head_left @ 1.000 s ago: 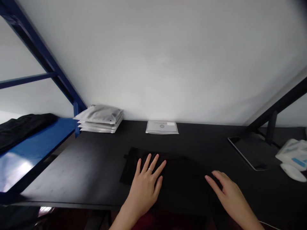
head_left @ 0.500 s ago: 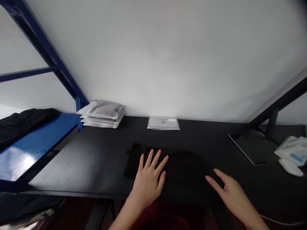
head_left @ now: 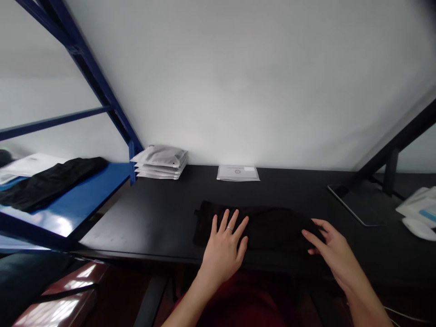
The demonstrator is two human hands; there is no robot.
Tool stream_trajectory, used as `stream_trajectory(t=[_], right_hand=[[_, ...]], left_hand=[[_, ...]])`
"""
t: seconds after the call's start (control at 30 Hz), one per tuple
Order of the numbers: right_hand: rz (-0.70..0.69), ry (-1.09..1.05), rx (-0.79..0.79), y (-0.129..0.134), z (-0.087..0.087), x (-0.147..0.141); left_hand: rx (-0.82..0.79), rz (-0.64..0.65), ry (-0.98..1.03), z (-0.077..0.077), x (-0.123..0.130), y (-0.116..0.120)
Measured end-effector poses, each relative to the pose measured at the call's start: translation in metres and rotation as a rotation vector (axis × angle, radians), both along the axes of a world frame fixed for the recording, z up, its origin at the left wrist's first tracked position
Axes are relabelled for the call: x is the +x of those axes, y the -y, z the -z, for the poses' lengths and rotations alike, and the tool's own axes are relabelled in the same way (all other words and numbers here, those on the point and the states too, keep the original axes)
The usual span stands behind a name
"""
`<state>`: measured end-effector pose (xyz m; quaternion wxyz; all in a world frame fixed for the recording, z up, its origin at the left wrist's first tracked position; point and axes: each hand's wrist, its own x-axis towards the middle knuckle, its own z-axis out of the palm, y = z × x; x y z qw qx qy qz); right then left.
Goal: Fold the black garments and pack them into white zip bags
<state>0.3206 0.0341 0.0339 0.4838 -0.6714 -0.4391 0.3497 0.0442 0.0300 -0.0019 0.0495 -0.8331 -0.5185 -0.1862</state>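
Observation:
A long folded black garment [head_left: 272,222] lies flat across the black table, dark on dark, so its lower edge is hard to make out. My left hand [head_left: 225,243] rests palm down on its left part with fingers spread. At the garment's right end, my right hand [head_left: 329,245] has the thumb on top and other fingers at the edge and beneath, pinching the cloth. A small loop or tag sticks out at the garment's left end.
Several white zip bags [head_left: 161,159] are stacked at the back left. A flat white packet [head_left: 238,173] lies near the wall. To the right are a tablet-like device [head_left: 354,204], a white mouse [head_left: 418,228] and a plastic pack [head_left: 420,206]. Another black garment [head_left: 57,179] covers part of a blue shelf [head_left: 98,186].
My right hand has closed on the garment's right end, which now looks lifted slightly into the fingers. My left hand stays spread on the cloth. The view has shifted to the left.

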Motion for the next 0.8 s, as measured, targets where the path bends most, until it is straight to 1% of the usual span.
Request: stream_trajectory(t=[0.1,0.17,0.2,0.27,0.33,0.4,0.47,0.53,0.6,0.7,0.8], right_hand=[[-0.019,0.036,0.032,-0.005,0.009,0.003],[-0.006,0.094,0.080,-0.010,0.008,0.004],[0.011,0.135,0.103,-0.013,0.004,0.003],[0.038,0.234,0.152,-0.020,-0.009,-0.002],[0.026,0.340,0.242,-0.026,-0.029,-0.013],[-0.025,0.443,0.365,-0.031,-0.050,-0.030],[-0.137,0.565,0.401,-0.034,-0.067,-0.051],[-0.264,0.669,0.455,-0.036,-0.076,-0.074],[-0.384,0.769,0.498,-0.037,-0.076,-0.100],[-0.543,0.947,0.457,-0.035,-0.066,-0.140],[-0.649,0.961,0.471,-0.026,-0.050,-0.173]], left_hand=[[0.000,-0.016,-0.006,0.001,0.001,0.000],[0.001,-0.027,0.000,0.002,0.006,0.000],[0.001,-0.026,0.003,0.002,0.010,-0.001],[-0.002,-0.012,0.009,0.002,0.021,-0.003],[-0.011,0.015,0.020,-0.001,0.033,-0.004],[-0.022,0.061,0.052,-0.005,0.041,-0.003],[-0.014,0.115,0.118,-0.010,0.040,0.000],[0.026,0.113,0.217,-0.014,0.027,0.004],[0.072,0.019,0.325,-0.014,0.005,0.007],[0.082,-0.150,0.486,-0.009,-0.031,0.007],[0.034,-0.249,0.714,0.000,-0.052,0.006]])
